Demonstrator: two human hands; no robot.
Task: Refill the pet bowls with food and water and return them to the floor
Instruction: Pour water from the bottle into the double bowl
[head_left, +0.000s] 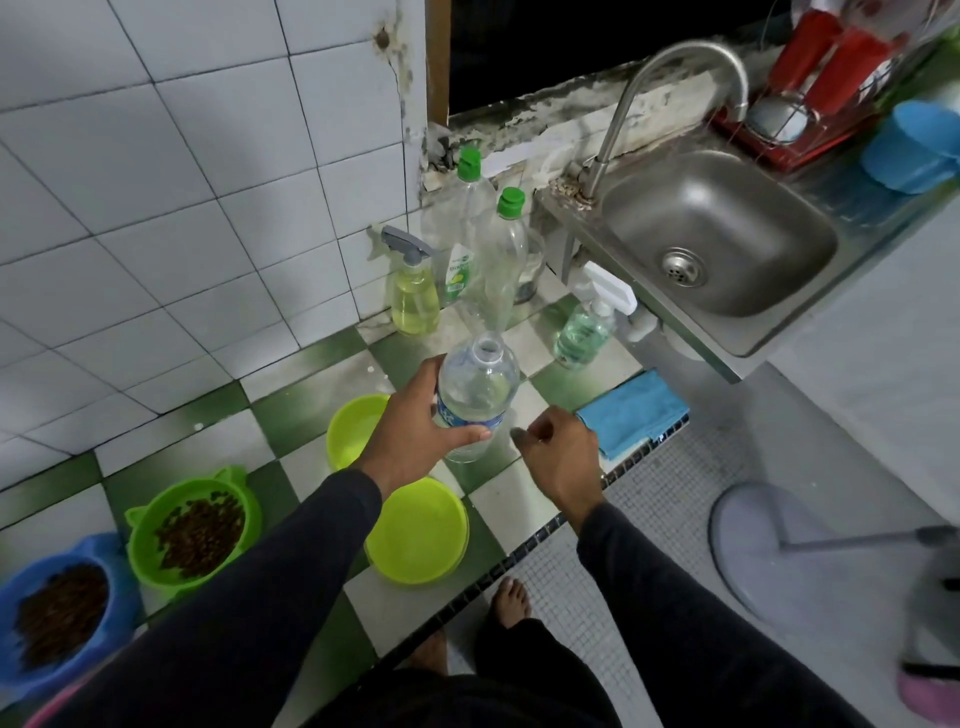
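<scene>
My left hand (415, 426) grips a clear plastic water bottle (480, 387), upright and with no cap, above the green-and-white floor tiles. My right hand (558, 449) is beside it with the fingers pinched together; whether it holds the cap is hidden. Two lime bowls stand below: one (350, 428) partly behind my left wrist, another (418, 532) nearer my feet. A green cat-eared bowl (195, 527) and a blue bowl (57, 613) at the left both hold brown kibble.
Spray bottles (413, 293) and green-capped bottles (475, 228) stand by the tiled wall. A steel sink (722, 234) with a tap juts out at the right. A blue cloth (634, 410) lies on the step edge. A white fan base (800, 556) sits at the right.
</scene>
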